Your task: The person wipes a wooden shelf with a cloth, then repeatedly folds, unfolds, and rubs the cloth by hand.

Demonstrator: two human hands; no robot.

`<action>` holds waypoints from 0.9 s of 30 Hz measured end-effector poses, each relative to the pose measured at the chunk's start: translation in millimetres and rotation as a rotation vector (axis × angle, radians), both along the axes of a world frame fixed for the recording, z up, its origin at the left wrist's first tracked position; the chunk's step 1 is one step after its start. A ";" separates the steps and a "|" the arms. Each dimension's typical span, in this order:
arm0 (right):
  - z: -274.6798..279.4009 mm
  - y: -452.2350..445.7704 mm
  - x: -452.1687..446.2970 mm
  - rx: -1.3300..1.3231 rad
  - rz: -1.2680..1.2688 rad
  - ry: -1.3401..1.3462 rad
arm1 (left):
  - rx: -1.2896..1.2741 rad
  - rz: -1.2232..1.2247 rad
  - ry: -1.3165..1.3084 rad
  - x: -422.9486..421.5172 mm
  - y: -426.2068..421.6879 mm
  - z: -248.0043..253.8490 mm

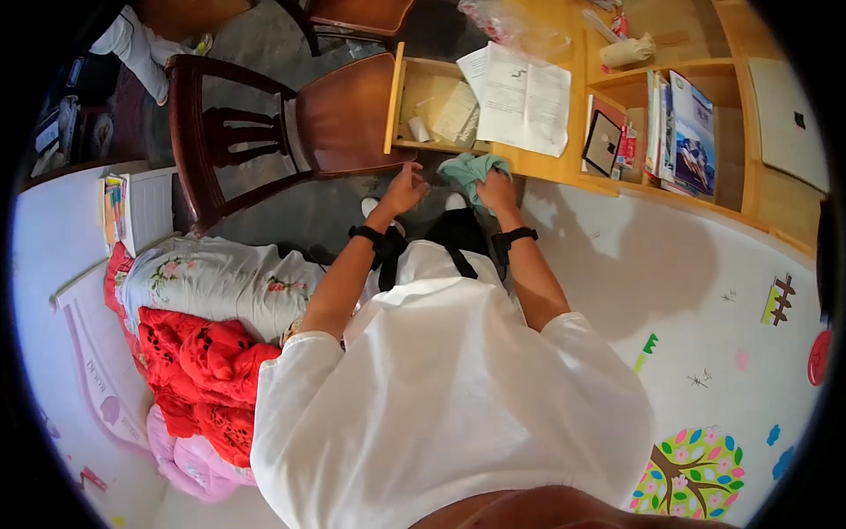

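My right hand (496, 189) is closed around a bunched, pale green cloth (467, 167) in front of the desk. The cloth hangs beside the desk's front edge, just right of the pulled-out drawer (393, 97). My left hand (405, 188) holds nothing, its fingers apart and partly curled, near the drawer's front corner and the chair seat. Inside the drawer lie papers (454, 110) and a small white object (419, 129). Printed sheets (526, 99) rest on the desktop above the drawer.
A dark wooden chair (339, 115) stands left of the drawer. Books (692, 132) and a dark tablet-like item (603, 143) fill the desk shelf (749, 159). To the left is a bed with a red blanket (207, 370). A decorated wall (608, 264) borders the right.
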State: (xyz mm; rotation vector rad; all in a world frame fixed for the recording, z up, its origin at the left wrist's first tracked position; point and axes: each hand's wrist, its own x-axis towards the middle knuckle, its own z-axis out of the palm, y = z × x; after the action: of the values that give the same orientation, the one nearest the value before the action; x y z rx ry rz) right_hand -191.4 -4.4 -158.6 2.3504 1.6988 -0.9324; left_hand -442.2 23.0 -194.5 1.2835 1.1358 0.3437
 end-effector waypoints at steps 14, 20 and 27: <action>-58.2 153.2 -176.3 0.340 0.108 0.520 | 0.321 0.301 0.279 -91.6 98.1 -8.6; -70.9 223.7 -174.6 0.247 -0.087 0.324 | 0.219 0.281 0.236 -78.8 154.0 -42.3; -70.8 203.5 -155.1 0.146 -0.033 0.510 | -0.279 0.154 -0.123 -58.0 125.8 -131.9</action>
State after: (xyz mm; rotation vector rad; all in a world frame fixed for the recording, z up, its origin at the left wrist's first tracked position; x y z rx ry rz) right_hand -346.5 199.1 -229.4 2.3736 1.9536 -1.5721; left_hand -500.1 148.8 -326.4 0.9215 1.1360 0.3592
